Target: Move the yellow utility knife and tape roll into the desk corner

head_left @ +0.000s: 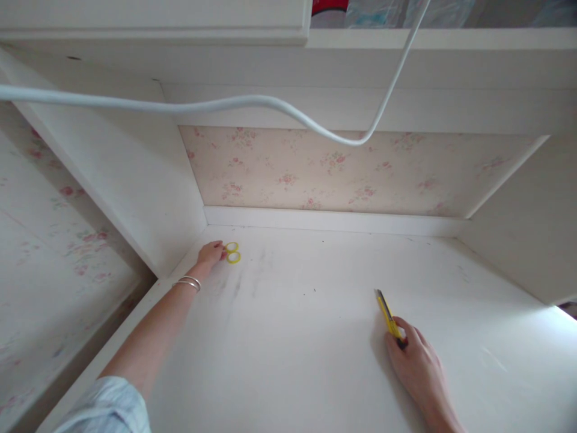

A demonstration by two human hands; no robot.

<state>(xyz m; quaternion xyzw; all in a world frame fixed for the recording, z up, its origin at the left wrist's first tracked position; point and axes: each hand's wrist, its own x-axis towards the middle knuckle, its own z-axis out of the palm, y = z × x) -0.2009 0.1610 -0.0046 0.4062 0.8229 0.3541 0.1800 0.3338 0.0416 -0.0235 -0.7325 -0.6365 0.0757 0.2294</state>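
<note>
My left hand (211, 252) reaches to the far left part of the white desktop, its fingers closed on a pair of scissors (233, 262). The two yellow finger loops point right, away from my hand; the blades are hidden by my fingers. My right hand (415, 361) is at the lower right, wrapped round a yellow utility knife (388, 316). The knife's tip points up and to the left, close over the desktop. Its dark end shows beside my thumb.
The white desktop (288, 337) has grey smudges and small dark specks. White side panels (126, 156) flank it, with floral wallpaper (333, 171) behind. A white cable (252, 101) hangs across the view. Above is a cupboard (153, 18) with plastic-wrapped things in its right section.
</note>
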